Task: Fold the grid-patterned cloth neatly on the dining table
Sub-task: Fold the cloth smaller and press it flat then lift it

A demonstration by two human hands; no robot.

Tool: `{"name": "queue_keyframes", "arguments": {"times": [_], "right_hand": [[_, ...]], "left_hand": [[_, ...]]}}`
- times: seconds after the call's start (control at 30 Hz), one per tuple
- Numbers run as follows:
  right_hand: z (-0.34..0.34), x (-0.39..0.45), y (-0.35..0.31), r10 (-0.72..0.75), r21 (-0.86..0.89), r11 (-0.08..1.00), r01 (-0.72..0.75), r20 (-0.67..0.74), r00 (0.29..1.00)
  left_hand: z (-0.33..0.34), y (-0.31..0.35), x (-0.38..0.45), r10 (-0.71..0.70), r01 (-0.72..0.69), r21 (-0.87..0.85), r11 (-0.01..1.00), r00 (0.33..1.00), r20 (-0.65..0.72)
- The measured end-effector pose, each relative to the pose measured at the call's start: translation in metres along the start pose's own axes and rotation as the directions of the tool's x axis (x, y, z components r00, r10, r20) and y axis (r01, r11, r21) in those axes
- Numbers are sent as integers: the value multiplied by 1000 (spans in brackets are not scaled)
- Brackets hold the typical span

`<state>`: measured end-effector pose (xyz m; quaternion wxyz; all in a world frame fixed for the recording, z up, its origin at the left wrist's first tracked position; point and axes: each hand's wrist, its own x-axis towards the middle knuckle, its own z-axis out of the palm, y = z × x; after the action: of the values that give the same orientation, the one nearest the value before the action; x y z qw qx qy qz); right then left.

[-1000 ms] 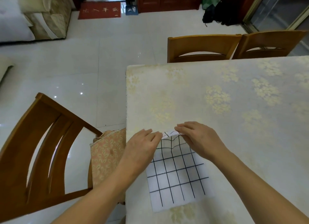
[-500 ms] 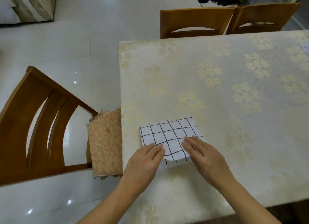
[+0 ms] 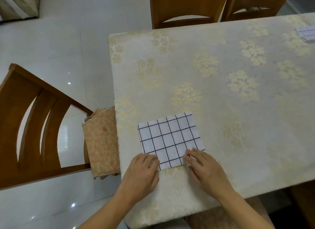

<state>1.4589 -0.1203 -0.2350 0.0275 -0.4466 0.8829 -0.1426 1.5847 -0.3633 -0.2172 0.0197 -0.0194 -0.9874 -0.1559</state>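
Cloth [image 3: 170,140], grid-patterned, is now lying doubled as a flat rectangle near the left front corner of the table [image 3: 221,85], where a second ago it was a longer strip with its far edge just being lifted; one fold is looking done. Left hand [image 3: 143,174] and right hand [image 3: 204,170] are resting released, fingers straight, pressing the near corners flat. View is now taking in another grid piece [image 3: 306,33] at the far right edge.
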Motion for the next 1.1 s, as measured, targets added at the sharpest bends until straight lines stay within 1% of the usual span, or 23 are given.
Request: {"name": "queue_keyframes", "arguments": {"times": [0.1,0.17,0.23,0.33,0.43,0.57,0.77,0.83,0.9,0.97,1.03,1.1], "right_hand": [[-2,30,-4,-8,5,1000,8,-25,1000],[0,57,-4,-14,7,1000,14,-43,999],[4,85,-2,-11,-3,1000,11,-44,999],[13,121,6,23,-72,997,-21,22,999],[23,146,13,77,-112,992,-64,116,990],[35,151,23,88,-149,987,-59,197,976],[35,144,32,152,-161,980,-120,203,967],[33,144,37,188,-174,973,-150,227,956],[27,143,37,257,-191,958,-215,233,938],[21,139,26,322,-172,941,-290,203,925],[21,129,4,283,-142,955,-259,192,940],[29,115,-15,245,-116,967,-226,194,950]], "left_hand": [[-6,-8,31,-70,71,11,997,995,-65],[-5,-15,56,-127,130,33,991,988,-84],[0,-22,79,-174,176,68,982,984,-41],[12,-30,103,-217,212,115,971,976,33],[29,-39,112,-217,208,117,971,974,66],[42,-49,107,-219,204,129,970,969,114],[38,-60,102,-195,174,151,973,971,140],[35,-67,97,-205,180,159,971,966,159],[31,-72,92,-237,205,187,961,957,165],[25,-71,88,-274,240,206,949,949,156],[26,-61,83,-229,202,188,961,964,138],[30,-47,78,-130,106,155,982,980,152]]}}
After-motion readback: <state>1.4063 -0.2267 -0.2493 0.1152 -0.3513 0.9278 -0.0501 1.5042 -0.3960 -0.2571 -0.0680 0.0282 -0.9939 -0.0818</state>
